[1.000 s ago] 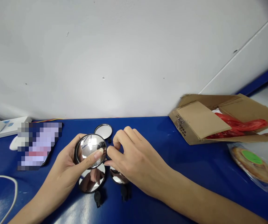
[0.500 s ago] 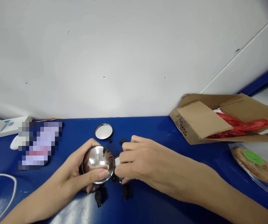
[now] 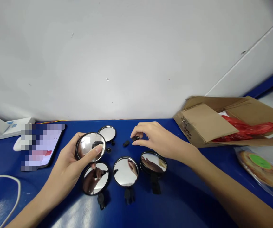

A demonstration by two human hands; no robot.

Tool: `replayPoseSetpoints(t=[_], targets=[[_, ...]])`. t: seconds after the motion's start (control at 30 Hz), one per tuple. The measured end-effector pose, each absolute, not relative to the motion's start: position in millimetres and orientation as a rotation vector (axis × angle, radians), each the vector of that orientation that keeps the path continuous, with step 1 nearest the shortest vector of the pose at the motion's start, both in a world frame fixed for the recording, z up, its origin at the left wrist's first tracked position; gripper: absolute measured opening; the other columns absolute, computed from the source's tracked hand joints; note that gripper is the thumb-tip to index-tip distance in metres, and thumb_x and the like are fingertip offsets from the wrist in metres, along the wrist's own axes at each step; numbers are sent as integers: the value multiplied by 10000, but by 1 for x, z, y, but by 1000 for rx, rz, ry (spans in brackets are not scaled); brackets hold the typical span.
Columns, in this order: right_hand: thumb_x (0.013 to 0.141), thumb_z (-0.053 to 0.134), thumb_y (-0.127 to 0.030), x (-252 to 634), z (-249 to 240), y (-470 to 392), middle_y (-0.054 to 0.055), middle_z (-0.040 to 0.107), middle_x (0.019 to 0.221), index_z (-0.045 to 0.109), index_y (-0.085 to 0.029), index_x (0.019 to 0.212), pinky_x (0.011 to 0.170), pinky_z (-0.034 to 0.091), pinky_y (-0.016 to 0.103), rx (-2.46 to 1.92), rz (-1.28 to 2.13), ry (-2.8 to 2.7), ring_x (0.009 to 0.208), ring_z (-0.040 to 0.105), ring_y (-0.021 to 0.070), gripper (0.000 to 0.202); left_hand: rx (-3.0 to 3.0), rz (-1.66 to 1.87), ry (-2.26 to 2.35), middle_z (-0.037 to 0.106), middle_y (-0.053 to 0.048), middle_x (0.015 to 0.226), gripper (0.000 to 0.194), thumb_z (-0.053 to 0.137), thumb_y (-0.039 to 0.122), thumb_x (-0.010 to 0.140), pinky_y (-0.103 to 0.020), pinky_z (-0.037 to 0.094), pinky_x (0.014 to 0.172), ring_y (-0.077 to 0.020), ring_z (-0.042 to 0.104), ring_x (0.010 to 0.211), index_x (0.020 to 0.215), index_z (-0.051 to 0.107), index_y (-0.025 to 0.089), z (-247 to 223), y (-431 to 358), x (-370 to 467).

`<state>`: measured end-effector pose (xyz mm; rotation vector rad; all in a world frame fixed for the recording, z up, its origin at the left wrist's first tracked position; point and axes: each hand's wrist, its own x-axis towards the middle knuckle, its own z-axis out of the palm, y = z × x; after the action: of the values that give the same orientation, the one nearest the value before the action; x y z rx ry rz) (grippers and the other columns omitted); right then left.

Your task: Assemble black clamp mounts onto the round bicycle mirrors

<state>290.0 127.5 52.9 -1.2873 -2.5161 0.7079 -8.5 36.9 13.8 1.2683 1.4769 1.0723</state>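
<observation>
My left hand [image 3: 73, 161] grips a round mirror [image 3: 87, 146], thumb across its face. Between the thumb and fingers of my right hand [image 3: 148, 136] is a small black part [image 3: 135, 138]. Another black part [image 3: 126, 143] lies just left of it on the blue table. Three round mirrors rest nearer me: a left one [image 3: 94, 183], a middle one [image 3: 126, 171] and a right one [image 3: 154, 162]. Behind my left hand lies one more round mirror [image 3: 107, 133], with a small black ring [image 3: 108, 150] near it. Black clamp-like pieces [image 3: 128, 195] sit below the mirrors.
A phone [image 3: 42, 147], a white mouse [image 3: 19, 143] and a white cable [image 3: 18, 186] lie at the left, by a white power strip [image 3: 19, 125]. An open cardboard box [image 3: 209, 122] with red plastic and a wrapped round item [image 3: 261, 167] are at the right.
My right hand has moved up and away from the mirrors and now pinches a black part. My left hand has shifted up and left with its mirror, uncovering the mirrors below.
</observation>
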Motion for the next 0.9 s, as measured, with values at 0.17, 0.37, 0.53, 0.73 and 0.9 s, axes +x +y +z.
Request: replayPoseSetpoints(t=[0.17,0.37,0.53,0.73,0.9], targets=[[1026,859,-236,285,33,134,61,787,1082,820,-211,1007,814,509,344,-1424,683,-2502,966,720,223,50,1263,1054,1457,759,-13,970,401,913,550,936,-274,643,691,-206,711,765,1157,719,277,12,37,-10],[1073,817,-308,284,24,135,26,754,965,784,-216,1073,748,467,332,-1495,709,-2494,850,696,201,97,1282,1052,1463,767,-11,961,398,916,544,936,-265,643,685,-201,716,761,1155,723,275,11,37,-12],[1057,796,-243,284,30,131,17,768,958,762,-222,1138,700,473,325,-1495,795,-2512,820,719,197,90,1270,1053,1460,770,2,953,388,937,492,917,-264,650,681,-201,720,751,1163,717,288,10,37,-13],[1069,757,-232,284,35,127,7,788,934,754,-223,1238,709,509,327,-1455,901,-2508,781,735,195,169,1229,1088,1435,770,1,958,376,914,512,944,-284,655,687,-197,716,726,1163,712,283,11,37,-11],[1193,590,-333,280,40,122,40,818,984,703,-230,1452,798,518,358,-1495,793,-2435,925,758,239,301,1152,1094,1333,790,-20,959,385,882,517,976,-320,668,746,-227,758,797,1221,725,265,17,35,-5]])
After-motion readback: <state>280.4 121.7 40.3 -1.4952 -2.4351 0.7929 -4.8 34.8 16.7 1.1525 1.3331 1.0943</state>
